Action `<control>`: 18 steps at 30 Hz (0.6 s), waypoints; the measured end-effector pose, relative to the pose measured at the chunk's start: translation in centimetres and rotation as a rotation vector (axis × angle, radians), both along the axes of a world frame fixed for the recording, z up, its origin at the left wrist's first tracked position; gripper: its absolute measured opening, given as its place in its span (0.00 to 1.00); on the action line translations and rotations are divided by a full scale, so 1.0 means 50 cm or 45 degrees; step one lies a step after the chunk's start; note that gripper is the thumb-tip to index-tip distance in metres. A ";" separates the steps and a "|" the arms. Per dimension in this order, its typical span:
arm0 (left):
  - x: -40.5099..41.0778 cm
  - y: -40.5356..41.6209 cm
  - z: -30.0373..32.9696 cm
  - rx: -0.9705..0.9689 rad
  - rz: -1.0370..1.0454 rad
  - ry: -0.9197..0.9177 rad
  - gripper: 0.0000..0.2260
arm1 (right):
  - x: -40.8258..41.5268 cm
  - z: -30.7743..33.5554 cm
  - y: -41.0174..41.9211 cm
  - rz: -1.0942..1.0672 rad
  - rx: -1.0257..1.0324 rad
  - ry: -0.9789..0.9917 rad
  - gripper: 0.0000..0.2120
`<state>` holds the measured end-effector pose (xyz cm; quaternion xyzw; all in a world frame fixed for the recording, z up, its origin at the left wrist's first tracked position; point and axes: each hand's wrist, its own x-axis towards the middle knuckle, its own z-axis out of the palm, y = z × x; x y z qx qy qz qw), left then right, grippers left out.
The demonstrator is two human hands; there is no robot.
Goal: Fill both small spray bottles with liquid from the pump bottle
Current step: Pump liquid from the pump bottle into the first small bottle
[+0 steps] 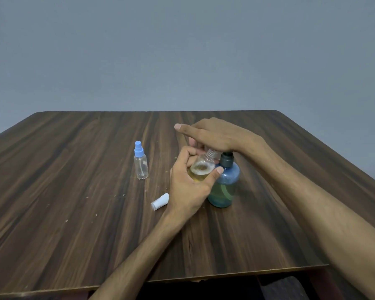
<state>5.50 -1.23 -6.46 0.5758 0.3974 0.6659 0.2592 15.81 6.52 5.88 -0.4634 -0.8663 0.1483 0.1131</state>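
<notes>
**Filling Position: First Spray Bottle**

Your left hand grips the uncapped spray bottle (partly filled with yellowish liquid), tilted against the blue pump bottle. Your right hand lies flat on the pump head, gripping nothing. The capped second spray bottle stands apart on the wooden table; a white cap lies nearby.

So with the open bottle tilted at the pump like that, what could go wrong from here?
1. The left hand holds the open bottle tilted with its narrow neck by the pump bottle; liquid could miss and spill onto the table.
2. The right hand hides the pump, so aim is hard to check.
3. The loose cap lies on its side and could roll.
</notes>
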 end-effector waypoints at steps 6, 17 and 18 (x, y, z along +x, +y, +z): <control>0.001 -0.001 0.001 -0.009 0.003 -0.010 0.18 | -0.002 0.005 0.001 0.001 0.006 -0.004 0.36; 0.002 -0.001 0.002 -0.031 0.007 -0.013 0.18 | -0.003 0.003 0.002 -0.025 0.000 -0.052 0.36; 0.002 0.000 0.003 -0.037 0.005 -0.019 0.18 | -0.005 -0.003 0.001 -0.033 -0.017 -0.081 0.37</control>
